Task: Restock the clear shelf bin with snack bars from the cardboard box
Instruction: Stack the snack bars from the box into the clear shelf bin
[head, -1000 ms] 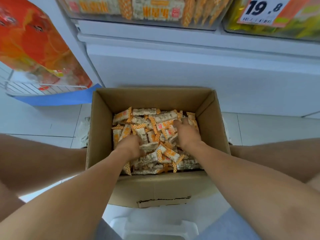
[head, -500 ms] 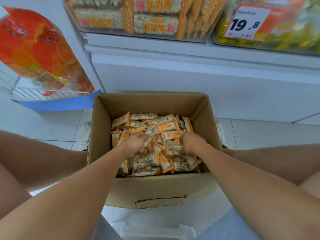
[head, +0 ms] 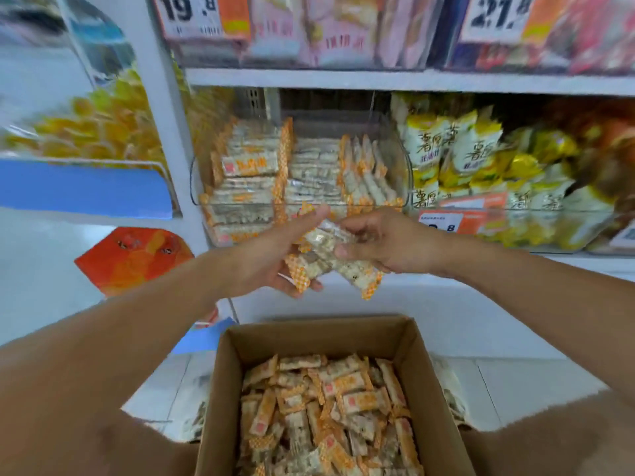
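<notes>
the shelf carries price tags reading "19.8" and, at upper right, a blurred "21.8"; the yellow bags beside the bin bear chinese characters too blurred to read. a red-orange pack hangs at lower left. the box sits on the floor below, open, filled with loose bars in orange-checked wrappers with small red labels. the bin on the lower shelf holds rows of the same bars stacked on edge, with room left at the back. just in front of the bin's lip, above the box, both hands meet. the left hand, fingers partly straight, cradles a bunch of held bars against its palm. the right hand curls its fingers over the top of that bunch, thumb pinching one wrapper.
</notes>
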